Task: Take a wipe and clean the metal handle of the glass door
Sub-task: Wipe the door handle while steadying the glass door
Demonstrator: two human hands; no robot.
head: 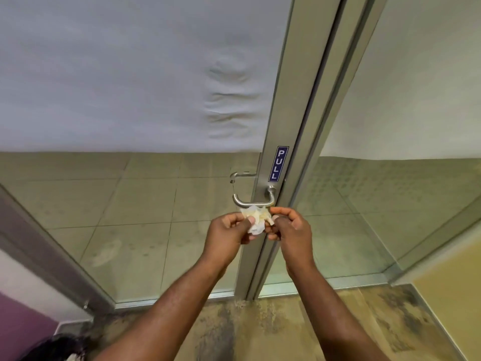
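— Head view: where's the wipe?

— Crumpled between both hands, just below the handle on the glass door. Its top edge looks to touch the lever bar, though I can't be sure.

— And the grips?

— The left hand pinches its left side, thumb over curled fingers. The right hand pinches the right side with its fingertips, other fingers tucked.

— Anything near?

— A blue PULL sticker on the frame, above the handle.
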